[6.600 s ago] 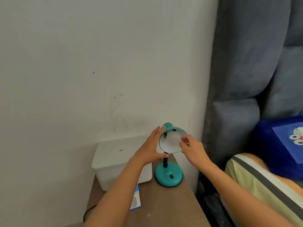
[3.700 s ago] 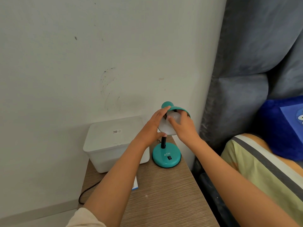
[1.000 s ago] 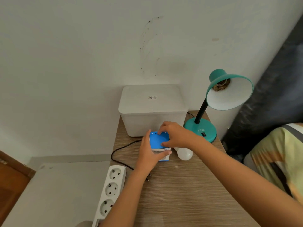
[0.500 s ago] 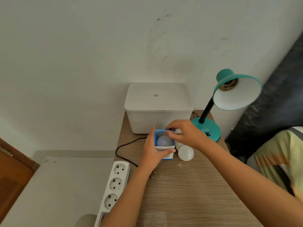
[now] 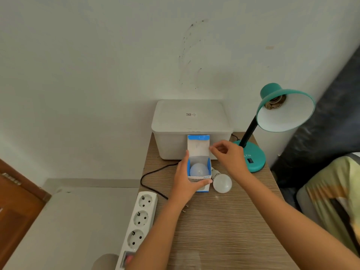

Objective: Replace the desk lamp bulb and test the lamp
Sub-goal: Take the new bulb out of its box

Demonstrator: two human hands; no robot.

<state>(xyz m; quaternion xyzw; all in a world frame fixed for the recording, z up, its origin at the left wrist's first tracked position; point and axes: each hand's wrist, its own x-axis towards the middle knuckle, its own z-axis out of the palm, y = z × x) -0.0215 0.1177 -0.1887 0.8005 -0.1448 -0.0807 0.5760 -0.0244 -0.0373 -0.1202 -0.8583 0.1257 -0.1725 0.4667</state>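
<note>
The new bulb point(image 5: 199, 169) is sitting dome-up inside its small blue and white box point(image 5: 200, 180), which is standing upright on the desk point(image 5: 224, 227) just in front of the white lidded bin point(image 5: 191, 121). The left hand point(image 5: 186, 182) is wrapping around the box's left side and front, its grip closing on the carton so that it is not tipping or sliding while it is being opened. The right hand point(image 5: 228, 156) is pinching the right edge of the raised lid flap point(image 5: 198, 146) between thumb and fingertips, a narrow grip that is folding the flap back and keeping the mouth clear for lifting the bulb out.

The other bulb point(image 5: 222, 182), presumably the spent one, is lying on its side just to the right of the box, touching or nearly touching it, within reach but out of the hands' way. Behind the right hand, the teal desk lamp point(image 5: 285, 112) is tilting its shade toward the person, and the socket point(image 5: 274, 102) inside is showing bare, so it is waiting for the replacement.

The lamp's black cord point(image 5: 153, 173) is looping off the desk's left edge, and its plug looks to be lying loose by the left wrist rather than in the white power strip point(image 5: 141, 219), a sensible state for bulb work.
</note>
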